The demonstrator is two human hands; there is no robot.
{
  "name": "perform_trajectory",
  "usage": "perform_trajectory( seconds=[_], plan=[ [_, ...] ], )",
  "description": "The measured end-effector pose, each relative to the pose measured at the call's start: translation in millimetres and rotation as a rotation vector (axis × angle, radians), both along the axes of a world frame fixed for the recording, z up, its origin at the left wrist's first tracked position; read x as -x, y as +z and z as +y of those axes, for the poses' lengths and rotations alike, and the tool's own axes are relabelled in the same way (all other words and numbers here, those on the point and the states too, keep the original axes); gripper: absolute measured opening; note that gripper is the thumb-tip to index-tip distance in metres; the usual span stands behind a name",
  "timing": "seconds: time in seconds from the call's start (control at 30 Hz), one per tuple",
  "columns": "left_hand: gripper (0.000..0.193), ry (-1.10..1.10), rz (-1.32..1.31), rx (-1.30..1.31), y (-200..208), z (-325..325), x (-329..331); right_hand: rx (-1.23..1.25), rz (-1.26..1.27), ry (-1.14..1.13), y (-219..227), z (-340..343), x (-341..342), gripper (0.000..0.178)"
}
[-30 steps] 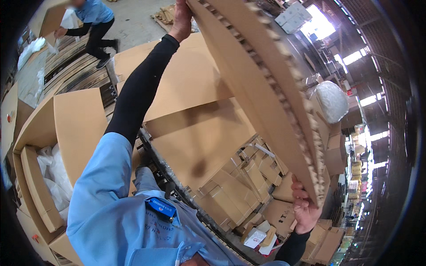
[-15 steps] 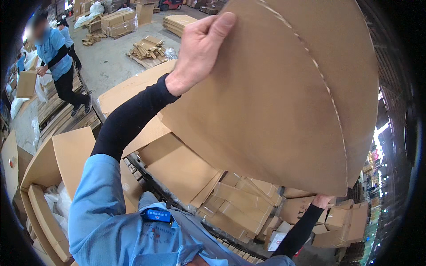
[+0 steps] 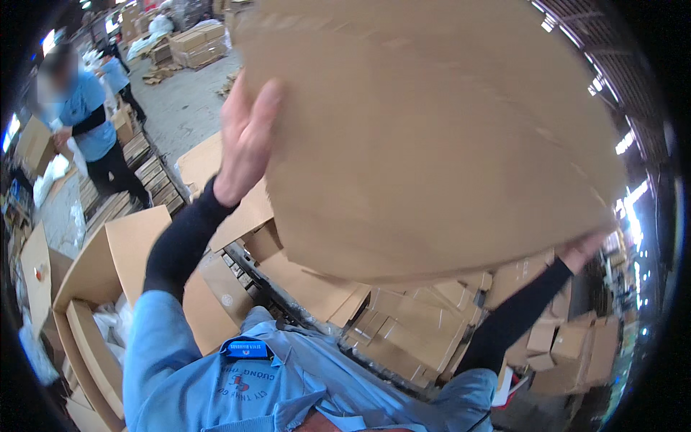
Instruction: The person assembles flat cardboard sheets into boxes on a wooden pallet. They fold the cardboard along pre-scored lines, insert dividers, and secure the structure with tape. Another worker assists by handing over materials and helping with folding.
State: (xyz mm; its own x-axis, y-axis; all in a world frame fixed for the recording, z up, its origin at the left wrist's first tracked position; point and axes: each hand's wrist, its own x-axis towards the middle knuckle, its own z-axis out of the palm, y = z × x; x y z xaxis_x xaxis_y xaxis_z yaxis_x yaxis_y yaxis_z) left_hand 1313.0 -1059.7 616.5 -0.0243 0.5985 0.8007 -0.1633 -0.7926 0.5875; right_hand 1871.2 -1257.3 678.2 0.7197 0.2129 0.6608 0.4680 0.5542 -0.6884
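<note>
Cardboard sheet [image 3: 446, 158] held up in the air, judged mid-handling: lifted, not set down. Left hand [image 3: 246, 147] clamped on its left edge, thumb parted from the fingers; right hand [image 3: 584, 249] touches its lower right corner, finger closure cannot be told. Flattened boxes [image 3: 414, 327] lie below the fingers.

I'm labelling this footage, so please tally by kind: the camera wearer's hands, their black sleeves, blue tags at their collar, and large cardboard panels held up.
Left hand and right hand: 2
Left sleeve and right sleeve: 2
Blue tag: 1
Cardboard panel: 1
Total: 6
</note>
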Motion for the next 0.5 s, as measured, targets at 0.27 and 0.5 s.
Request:
perform_trajectory(
  seconds=[0.27, 0.5],
  plan=[
    [0.042, 0.132, 0.028, 0.353, -161, 51, 73, 0.194, 0.16, 0.481, -111, 99, 74, 0.061],
    [0.03, -0.053, -0.147, 0.352, -170, 65, 86, 0.07, 0.234, 0.664, -127, 75, 87, 0.07]
  ],
)
